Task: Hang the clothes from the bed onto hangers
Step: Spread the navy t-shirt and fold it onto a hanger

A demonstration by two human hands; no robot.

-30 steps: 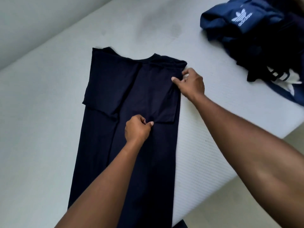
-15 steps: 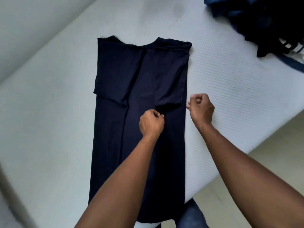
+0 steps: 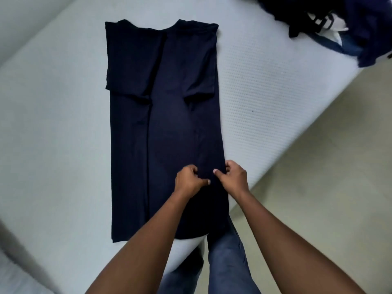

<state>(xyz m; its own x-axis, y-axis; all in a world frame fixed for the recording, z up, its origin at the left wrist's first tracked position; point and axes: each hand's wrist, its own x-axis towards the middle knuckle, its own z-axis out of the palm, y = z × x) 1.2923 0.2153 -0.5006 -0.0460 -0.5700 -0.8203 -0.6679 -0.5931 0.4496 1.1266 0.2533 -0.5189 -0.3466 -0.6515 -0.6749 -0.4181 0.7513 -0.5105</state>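
From the head camera, the navy T-shirt (image 3: 165, 124) lies flat on the bed (image 3: 53, 124), sleeves folded in. Our left hand (image 3: 188, 180) and right hand (image 3: 233, 177) each pinch its right fold low down. We judge it light and limp, best lifted by the shoulders. A clothes pile (image 3: 360, 28) sits well apart; no hanger shows.

Dark navy t-shirt (image 3: 165, 128), sleeves folded in, flat on white bed (image 3: 53, 124), clothes pile (image 3: 339, 22) at corner

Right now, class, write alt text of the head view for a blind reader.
The left hand and right hand pinch the near right side of a navy shirt lying flat on a white bed, sleeves folded in. Dark clothes lie piled far right.
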